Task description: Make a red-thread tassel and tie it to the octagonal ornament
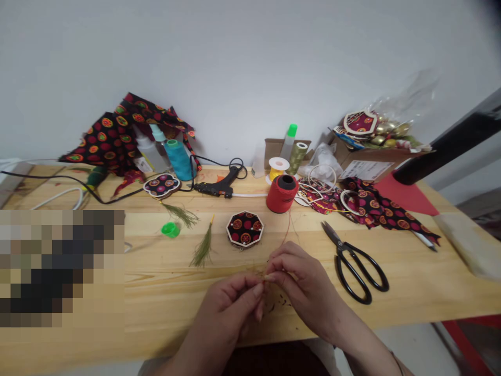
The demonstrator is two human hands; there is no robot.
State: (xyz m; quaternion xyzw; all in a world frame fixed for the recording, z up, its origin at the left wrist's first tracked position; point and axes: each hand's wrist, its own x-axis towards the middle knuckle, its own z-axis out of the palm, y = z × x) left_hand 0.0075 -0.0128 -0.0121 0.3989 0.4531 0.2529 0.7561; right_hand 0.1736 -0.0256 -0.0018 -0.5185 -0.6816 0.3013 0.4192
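- Black, red-patterned cloth (102,133) lies heaped far beyond the grip and to its left, with a turquoise thread cone (180,162) beside its right edge.
- Nearer, left of the grip, we see a flower-shaped piece (162,184) with a green tassel (180,215), and a green cap (170,229) just beside the tassel.
- A second tassel (203,244) lies closer, ahead and left of the grip; a black glue gun (219,184) rests farther beyond.
- Our left hand (230,300) forms the left side of the grip, thumb and forefinger pinched together; what sits between them is too small for us to tell.
- Ahead of the grip, slightly left, an octagonal piece (245,228) lies flat, its pale rim around dark patterned fabric.
- Our right hand (299,277) meets the left at the fingertips, in a narrow pinch on a red thread (288,228), which runs from behind this hand to a red cone (281,196) beyond the grip. Small dark scraps (281,303) lie beneath the fingers.
- Black-handled scissors (354,263) lie right of the grip, blades pointing away from us.
- Farther right and beyond, we see a pale ring (342,201), a cardboard box (364,168) and a pen (425,240).
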